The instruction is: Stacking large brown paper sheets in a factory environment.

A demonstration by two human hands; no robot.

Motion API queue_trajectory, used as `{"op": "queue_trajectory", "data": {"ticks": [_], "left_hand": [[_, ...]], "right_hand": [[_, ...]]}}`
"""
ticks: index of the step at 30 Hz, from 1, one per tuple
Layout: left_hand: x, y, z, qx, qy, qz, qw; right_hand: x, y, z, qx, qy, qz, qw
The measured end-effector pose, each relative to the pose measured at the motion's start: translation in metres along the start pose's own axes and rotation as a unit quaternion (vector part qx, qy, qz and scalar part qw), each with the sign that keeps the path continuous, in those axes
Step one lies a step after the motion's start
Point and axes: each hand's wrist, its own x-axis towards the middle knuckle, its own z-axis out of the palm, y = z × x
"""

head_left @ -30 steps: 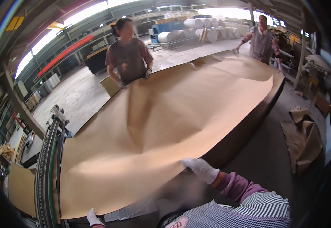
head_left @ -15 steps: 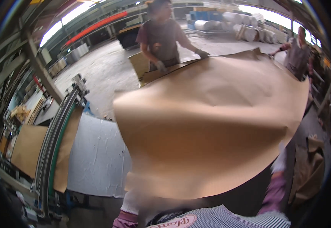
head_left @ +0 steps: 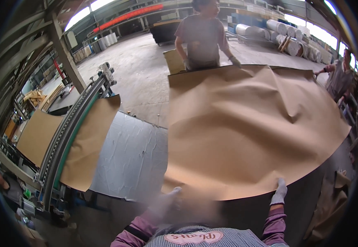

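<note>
A large sheet of brown paper (head_left: 236, 136) lies wrinkled and bulging across the table ahead of me. My right hand (head_left: 279, 193), in a whitish glove, pinches its near edge towards the right, thumb on top and fingers hidden beneath. At the near left corner of the sheet, my gloved left hand (head_left: 165, 201) is closed on the edge. It is partly smeared, though its thumb shows. A co-worker (head_left: 203, 39) stands at the far edge with gloved hands on or beside the sheet. Another person (head_left: 339, 76) holds the far right corner.
Left of the sheet, a silvery-grey wrinkled surface (head_left: 125, 154) stretches towards a long rail (head_left: 70, 138) with a green strip. More brown paper (head_left: 90, 144) passes under that rail. Crumpled brown paper (head_left: 329, 210) lies at the lower right. White rolls (head_left: 277, 28) are stacked far back.
The sheet's bulging near part has come down flatter, with creases now showing. My right hand has moved left and nearer to me along the edge. The view has shifted.
</note>
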Motion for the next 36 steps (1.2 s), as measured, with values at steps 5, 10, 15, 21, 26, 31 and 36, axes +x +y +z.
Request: {"op": "queue_trajectory", "data": {"ticks": [5, 10, 15, 21, 26, 31, 36], "left_hand": [[0.016, -0.023, -0.063, -0.041, -0.128, 0.094, 0.986], [0.033, -0.071, -0.213, -0.245, 0.021, 0.048, 0.968], [0.114, -0.133, -0.462, -0.023, 0.489, 0.068, 0.869], [0.14, -0.095, -0.692, -0.046, 0.649, 0.18, 0.738], [0.153, -0.07, -0.745, -0.299, 0.453, 0.18, 0.82], [0.145, -0.047, -0.685, -0.271, 0.199, 0.16, 0.928], [0.057, 0.032, -0.59, -0.378, 0.006, 0.272, 0.885]], "right_hand": [[0.034, 0.042, -0.016, -0.048, 0.0, -0.111, 0.993], [-0.112, 0.064, 0.027, -0.114, -0.14, 0.101, 0.978], [-0.279, 0.122, 0.141, -0.436, -0.363, 0.227, 0.791], [-0.468, 0.196, 0.227, -0.55, -0.372, 0.346, 0.663], [-0.476, 0.243, 0.232, -0.63, -0.393, 0.295, 0.601], [-0.504, 0.294, 0.299, -0.55, -0.497, 0.332, 0.584], [-0.555, 0.324, 0.34, -0.487, -0.632, 0.343, 0.495]]}}
